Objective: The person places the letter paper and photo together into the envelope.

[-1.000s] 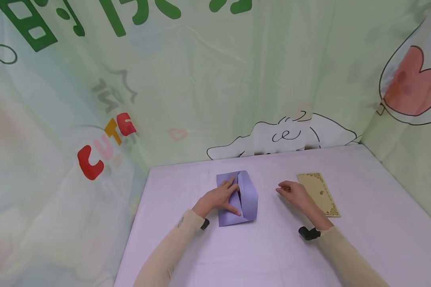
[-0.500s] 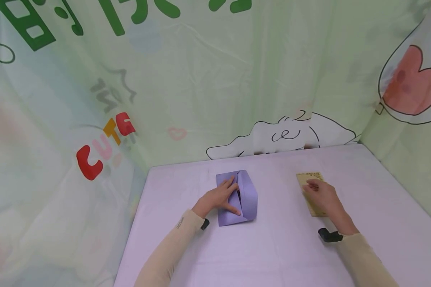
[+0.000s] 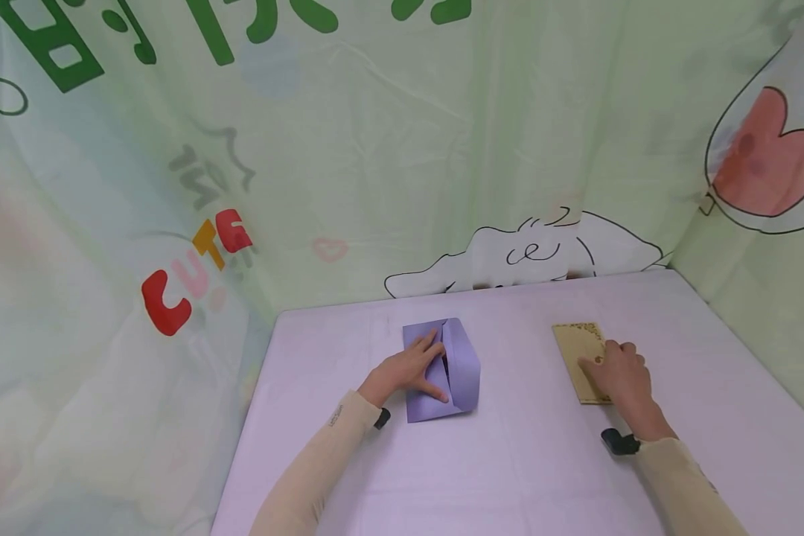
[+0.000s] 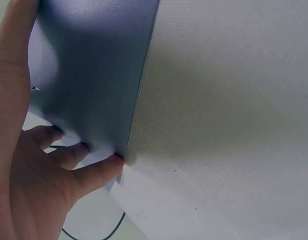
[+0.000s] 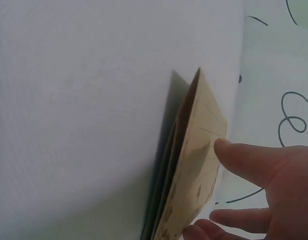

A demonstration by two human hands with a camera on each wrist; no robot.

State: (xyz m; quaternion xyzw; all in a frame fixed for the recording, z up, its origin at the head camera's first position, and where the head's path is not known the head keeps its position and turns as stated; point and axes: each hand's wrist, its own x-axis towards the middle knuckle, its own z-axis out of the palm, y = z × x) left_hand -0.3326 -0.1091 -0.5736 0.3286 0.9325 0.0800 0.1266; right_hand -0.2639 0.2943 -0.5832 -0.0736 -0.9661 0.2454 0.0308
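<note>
A purple envelope (image 3: 466, 376) lies on the table with its flap spread to the right and a dark gap at its opening. My left hand (image 3: 405, 371) rests on it, thumb and fingers spread apart; the left wrist view shows fingertips (image 4: 112, 165) at the envelope's edge. To the right lies a tan card (image 3: 576, 350) with an ornate brown border, its layers slightly parted in the right wrist view. My right hand (image 3: 623, 380) is over the card's right side. Its thumb touches the printed face, and the other fingers reach the edge.
Pale lilac cloth covers the table (image 3: 509, 461). A printed green curtain (image 3: 375, 164) stands behind it and along the sides. Bare cloth separates the envelope from the card.
My right hand has moved right from between the two items to the card, and its thumb and fingers have spread at the card's right edge. My left hand and the envelope stay put.
</note>
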